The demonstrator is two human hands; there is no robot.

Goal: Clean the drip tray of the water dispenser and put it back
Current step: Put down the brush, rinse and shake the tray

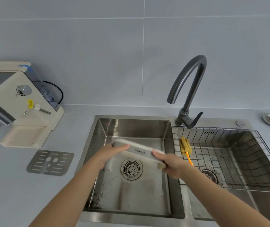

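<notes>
Currently the beige drip tray point(139, 150) hangs tilted above the left sink basin point(131, 128). The left hand point(109, 154) grips its left end and the right hand point(168, 163) grips its right end. A slotted metal grate point(50, 163) lies flat on the tabletop point(16, 194), left of the basin and in front of the water dispenser point(16, 104). A yellow brush point(186, 147) leans in the wire basket point(245, 145).

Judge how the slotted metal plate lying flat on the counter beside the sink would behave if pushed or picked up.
The slotted metal plate looks like thin sheet steel, so it is probably stiff and light. Lying flat on the smooth counter, it would likely slide rather than tip or roll. Its flush edge may be hard to lift.
</notes>
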